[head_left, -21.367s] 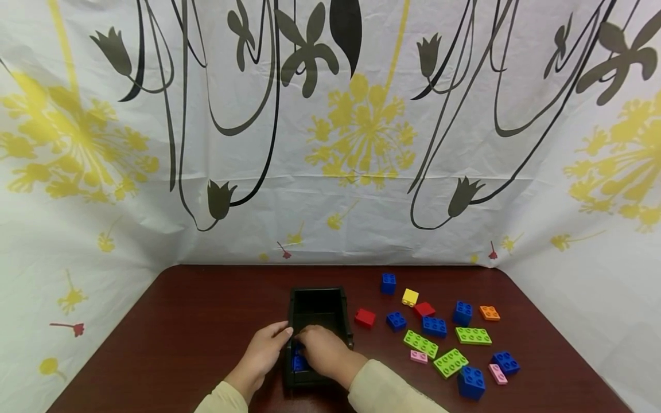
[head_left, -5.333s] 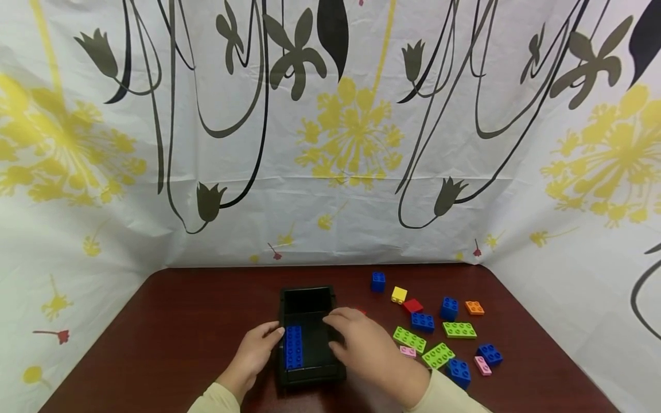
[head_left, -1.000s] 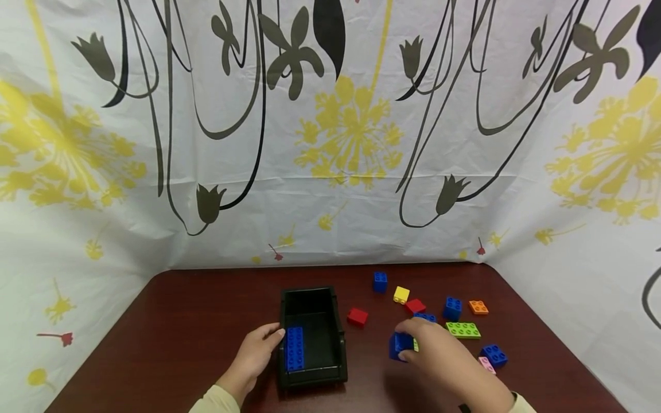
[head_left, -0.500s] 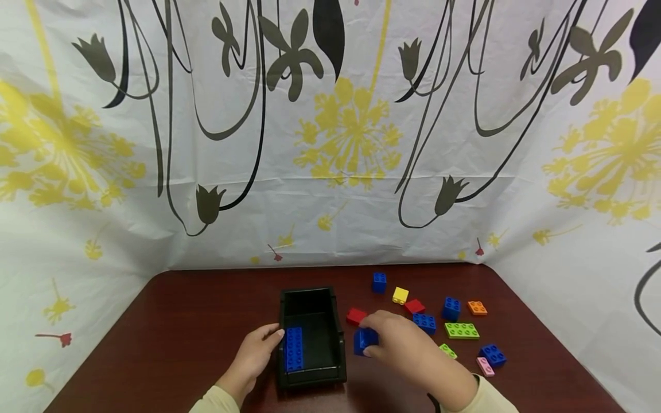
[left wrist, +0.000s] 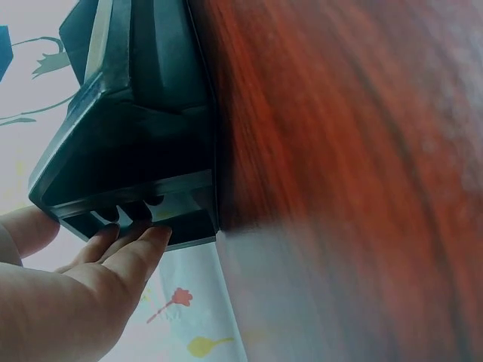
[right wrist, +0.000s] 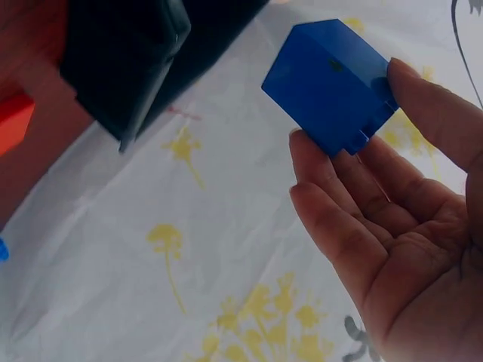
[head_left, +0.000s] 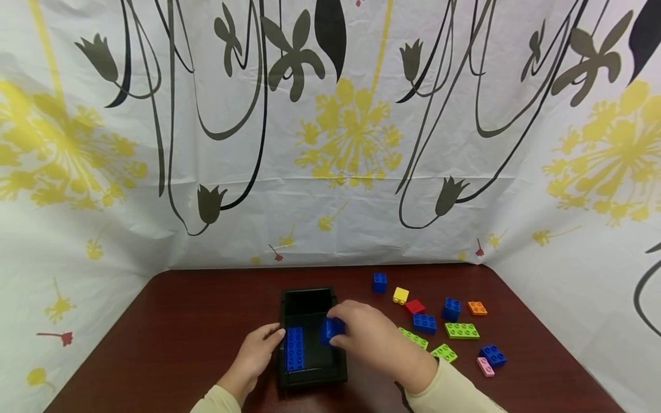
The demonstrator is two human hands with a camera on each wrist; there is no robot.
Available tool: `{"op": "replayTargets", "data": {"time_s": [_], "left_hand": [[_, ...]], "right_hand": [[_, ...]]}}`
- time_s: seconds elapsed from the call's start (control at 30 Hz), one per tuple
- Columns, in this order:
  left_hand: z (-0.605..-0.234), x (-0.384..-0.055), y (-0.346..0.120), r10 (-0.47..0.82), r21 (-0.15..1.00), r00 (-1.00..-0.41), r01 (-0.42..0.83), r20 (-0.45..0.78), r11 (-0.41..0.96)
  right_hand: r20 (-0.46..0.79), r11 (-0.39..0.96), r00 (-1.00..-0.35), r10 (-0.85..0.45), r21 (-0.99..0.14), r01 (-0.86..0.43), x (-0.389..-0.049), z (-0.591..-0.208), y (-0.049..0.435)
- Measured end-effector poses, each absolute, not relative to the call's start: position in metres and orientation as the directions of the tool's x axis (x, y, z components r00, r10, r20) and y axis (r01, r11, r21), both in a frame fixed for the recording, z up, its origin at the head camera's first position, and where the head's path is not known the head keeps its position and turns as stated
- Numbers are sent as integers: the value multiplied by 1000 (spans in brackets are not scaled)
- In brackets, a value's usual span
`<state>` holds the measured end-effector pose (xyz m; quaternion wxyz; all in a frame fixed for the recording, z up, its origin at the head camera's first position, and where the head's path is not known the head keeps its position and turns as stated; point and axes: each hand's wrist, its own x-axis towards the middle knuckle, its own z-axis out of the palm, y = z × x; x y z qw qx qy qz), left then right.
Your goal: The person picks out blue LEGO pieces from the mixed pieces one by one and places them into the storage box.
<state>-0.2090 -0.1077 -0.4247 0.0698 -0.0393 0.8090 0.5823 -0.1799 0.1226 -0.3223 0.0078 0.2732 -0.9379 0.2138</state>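
My right hand pinches a blue toy brick between thumb and fingers, over the right part of a black plastic bin. In the right wrist view the same brick has its studs toward the palm, and the bin's dark wall stands apart from it. Blue bricks lie in a row, studs up, along the bin's left wall. My left hand holds the bin's left side; in the left wrist view its thumb is at the rim and its fingers lie against the outer side.
Loose toy bricks are scattered on the brown table right of the bin: blue, lime green, red, yellow, orange and pink. A patterned white sheet hangs behind the table.
Over the last second my right hand carries the blue brick leftward from the loose bricks to over the bin. Earlier that brick lay at the front right. My left hand stays on the bin.
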Motion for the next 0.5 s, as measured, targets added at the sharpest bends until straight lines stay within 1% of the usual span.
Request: {"op": "replayTargets", "data": {"time_s": [0.23,0.5], "left_hand": [[-424,-208,-108,20,938,-987,-142,-157,316],[-424,-208,-107,24,939,-989,-132,-147,317]], "right_hand": [[112,779,-867,-485,-396,-487,-187,-325,99],[108,800,-875,-471,-367,-476,-196,-329,79]]}}
